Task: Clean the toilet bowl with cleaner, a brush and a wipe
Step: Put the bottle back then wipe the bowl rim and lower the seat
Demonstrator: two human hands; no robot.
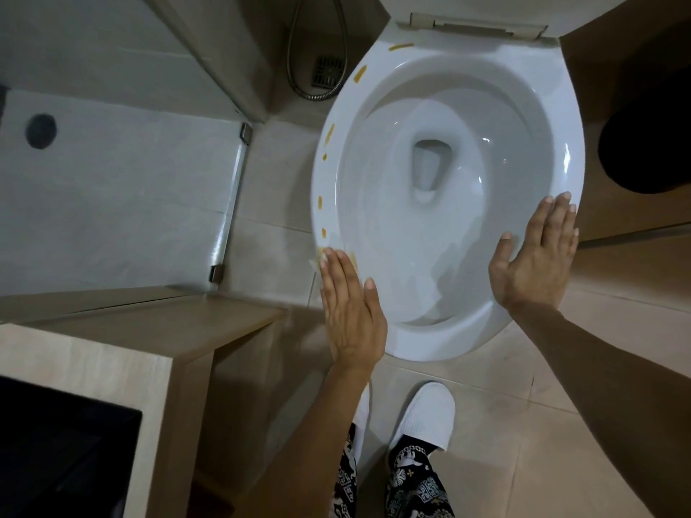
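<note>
Tiled bathroom | toilet bowl (377,233) rim: yellow streaks (359,75) | hands flat

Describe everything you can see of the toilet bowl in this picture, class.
The toilet bowl is white, glossy and ceramic-looking, oval, seen from above with the lid raised at the back. Clear water sits in the outlet at the bottom. Yellow-orange marks dot the rim's left side, from near the hinge to the front. It stands on a beige tiled floor. The left hand and the right hand are both open, flat at the front rim; contact is unclear.
</note>
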